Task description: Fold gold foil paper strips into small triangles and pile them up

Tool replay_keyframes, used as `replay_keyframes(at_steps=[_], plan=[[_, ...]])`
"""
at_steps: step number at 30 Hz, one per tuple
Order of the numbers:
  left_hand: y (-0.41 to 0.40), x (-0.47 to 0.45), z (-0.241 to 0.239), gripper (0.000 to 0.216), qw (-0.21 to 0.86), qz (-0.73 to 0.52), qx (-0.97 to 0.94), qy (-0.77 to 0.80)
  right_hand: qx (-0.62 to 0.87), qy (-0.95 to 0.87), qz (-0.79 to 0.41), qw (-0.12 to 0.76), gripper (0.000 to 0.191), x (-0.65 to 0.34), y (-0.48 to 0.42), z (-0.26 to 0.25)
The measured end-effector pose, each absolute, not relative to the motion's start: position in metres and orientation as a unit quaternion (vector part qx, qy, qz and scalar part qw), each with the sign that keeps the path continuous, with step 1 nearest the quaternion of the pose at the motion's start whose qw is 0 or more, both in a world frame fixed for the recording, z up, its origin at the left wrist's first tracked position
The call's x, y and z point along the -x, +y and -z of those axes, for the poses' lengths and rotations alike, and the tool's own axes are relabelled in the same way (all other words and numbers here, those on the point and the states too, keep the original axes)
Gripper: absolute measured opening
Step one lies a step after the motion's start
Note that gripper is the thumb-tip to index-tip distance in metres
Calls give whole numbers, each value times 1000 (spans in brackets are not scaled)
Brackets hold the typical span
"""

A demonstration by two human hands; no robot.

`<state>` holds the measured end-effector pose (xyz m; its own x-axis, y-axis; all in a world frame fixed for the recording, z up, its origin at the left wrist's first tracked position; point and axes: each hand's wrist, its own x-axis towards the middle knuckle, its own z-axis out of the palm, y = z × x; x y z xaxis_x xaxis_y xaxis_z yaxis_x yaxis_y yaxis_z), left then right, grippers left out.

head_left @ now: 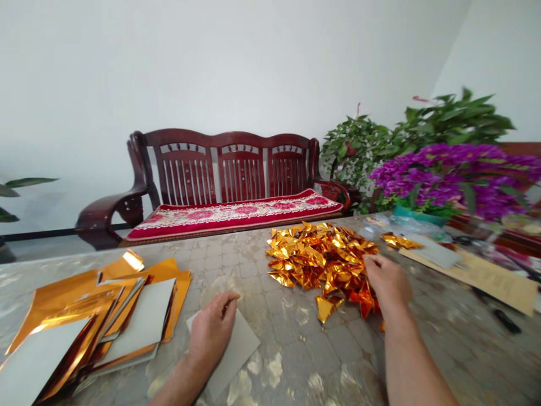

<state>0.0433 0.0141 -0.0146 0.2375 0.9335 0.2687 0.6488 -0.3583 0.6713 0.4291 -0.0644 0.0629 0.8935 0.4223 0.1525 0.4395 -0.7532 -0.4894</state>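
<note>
My left hand (213,324) rests over a pale grey sheet of paper (240,345) lying on the table. Its fingers are curled together, and whatever they may hold is hidden under the hand. At the right side of a heap of folded gold foil paper pieces (321,254) is my right hand (389,279). Its thumb and fingers are pressed together against the heap's edge; I cannot make out what is between them. One folded gold piece (328,308) lies at the near edge of the heap. To the left, gold foil sheets with grey backs (139,318) are spread in an untidy stack.
The patterned tabletop (296,349) spans the foreground. At right lie a tan cardboard strip (486,282), a dark-handled object (505,320) and clear plastic (422,228). Purple flowers (456,175) stand behind them. A wooden bench (188,169) with a red-and-white cushion (236,214) is beyond the table.
</note>
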Motion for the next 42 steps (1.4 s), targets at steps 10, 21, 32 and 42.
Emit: replay_keyframes(at_steps=[10,21,32,42], plan=[[15,-43,17,24,212,-344,-760,509,948,-275,-11,157,40,-455,-43,-81],[15,-43,18,24,215,-358,-759,500,948,-293,-33,123,16,-461,-29,-81],[16,-47,20,26,277,-440,-718,462,692,-579,245,356,23,-405,-27,-83],[6,-57,-7,58,587,-434,-587,349,398,-759,245,453,12,-273,-29,-36]])
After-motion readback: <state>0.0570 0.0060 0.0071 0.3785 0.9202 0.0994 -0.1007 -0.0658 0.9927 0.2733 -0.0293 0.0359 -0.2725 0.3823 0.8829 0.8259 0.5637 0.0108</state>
